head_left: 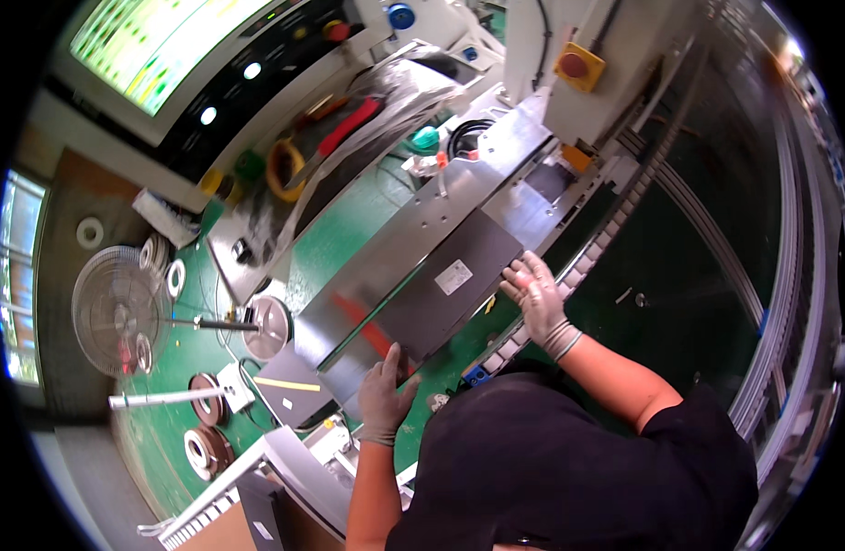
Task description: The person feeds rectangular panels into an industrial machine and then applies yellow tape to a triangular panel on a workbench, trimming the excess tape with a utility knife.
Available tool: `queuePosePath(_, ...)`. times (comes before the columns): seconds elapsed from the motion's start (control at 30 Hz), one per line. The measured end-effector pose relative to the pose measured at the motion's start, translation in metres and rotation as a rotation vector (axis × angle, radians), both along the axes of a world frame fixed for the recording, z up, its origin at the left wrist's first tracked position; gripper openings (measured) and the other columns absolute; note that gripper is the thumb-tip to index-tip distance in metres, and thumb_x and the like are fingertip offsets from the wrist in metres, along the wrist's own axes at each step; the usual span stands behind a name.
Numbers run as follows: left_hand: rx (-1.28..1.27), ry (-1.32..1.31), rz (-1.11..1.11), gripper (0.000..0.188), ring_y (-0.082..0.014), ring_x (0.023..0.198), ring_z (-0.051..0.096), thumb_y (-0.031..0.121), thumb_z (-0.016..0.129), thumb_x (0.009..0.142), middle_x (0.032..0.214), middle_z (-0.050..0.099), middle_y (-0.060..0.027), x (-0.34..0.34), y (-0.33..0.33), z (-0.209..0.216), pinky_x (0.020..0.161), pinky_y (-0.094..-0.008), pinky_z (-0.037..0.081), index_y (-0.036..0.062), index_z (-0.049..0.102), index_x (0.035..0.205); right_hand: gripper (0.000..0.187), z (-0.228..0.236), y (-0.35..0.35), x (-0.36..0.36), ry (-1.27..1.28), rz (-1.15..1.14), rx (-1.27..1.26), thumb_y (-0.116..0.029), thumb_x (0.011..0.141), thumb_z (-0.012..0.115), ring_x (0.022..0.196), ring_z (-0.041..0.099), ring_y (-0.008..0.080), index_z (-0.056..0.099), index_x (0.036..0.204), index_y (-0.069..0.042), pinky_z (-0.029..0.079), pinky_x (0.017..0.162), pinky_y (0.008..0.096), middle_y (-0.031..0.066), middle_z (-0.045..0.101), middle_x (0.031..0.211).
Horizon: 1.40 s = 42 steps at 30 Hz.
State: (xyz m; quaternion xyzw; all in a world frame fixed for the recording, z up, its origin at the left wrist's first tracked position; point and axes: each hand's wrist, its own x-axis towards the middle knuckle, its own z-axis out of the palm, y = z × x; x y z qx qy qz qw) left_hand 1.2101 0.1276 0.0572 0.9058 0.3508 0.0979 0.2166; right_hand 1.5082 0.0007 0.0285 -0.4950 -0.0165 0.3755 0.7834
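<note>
A flat dark grey rectangular panel with a white label lies on a shiny metal worktop, tilted across my view. My right hand, in a pale glove, rests with its fingers stretched out at the panel's right edge. Near the panel's lower left corner is my left hand, also gloved, with its index finger extended and its thumb apart. Whether that fingertip touches the panel, I cannot tell. A blurred red strip runs beside the panel's left end.
A roller rail passes close on my right. Beyond the worktop stands a machine with a lit screen and a yellow box with a red button. At left are a fan, brown reels and an open carton.
</note>
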Motion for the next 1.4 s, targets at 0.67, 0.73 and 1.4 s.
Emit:
queuePosePath(0.67,-0.004,0.038,-0.417,0.067,-0.0324,0.079,0.064,0.029,0.07,0.09,0.085,0.064,-0.0132,0.192,0.023,-0.009,0.07,-0.0451,0.05,0.0004,0.046,0.146,0.073,-0.02,-0.028,0.06,-0.316,0.341,0.054,0.001,0.094,0.059,0.152,0.03,0.0293,0.027,0.159,-0.005,0.038,0.116,0.0415,0.0177,0.003,0.171)
queuePosePath(0.73,0.044,0.051,-0.444,0.065,-0.0316,0.077,0.064,0.029,0.07,0.09,0.083,0.064,-0.012,0.204,0.022,-0.012,0.068,-0.0452,0.05,0.0014,0.048,0.144,0.071,-0.02,-0.027,0.069,-0.325,0.321,0.022,0.0,0.094,0.059,0.151,0.03,0.0292,0.028,0.158,-0.005,0.037,0.117,0.0414,0.0183,0.006,0.17)
queuePosePath(1.4,-0.367,-0.418,-0.331,0.038,-0.0332,0.093,0.068,0.018,0.063,0.091,0.101,0.068,-0.0183,0.278,0.002,-0.027,0.087,-0.0397,0.053,0.0001,0.061,0.124,0.025,-0.018,-0.014,0.133,-1.208,0.115,-0.415,-0.011,0.088,0.065,0.117,0.063,0.0323,0.069,0.111,-0.001,0.049,0.104,0.0401,0.0198,0.065,0.123)
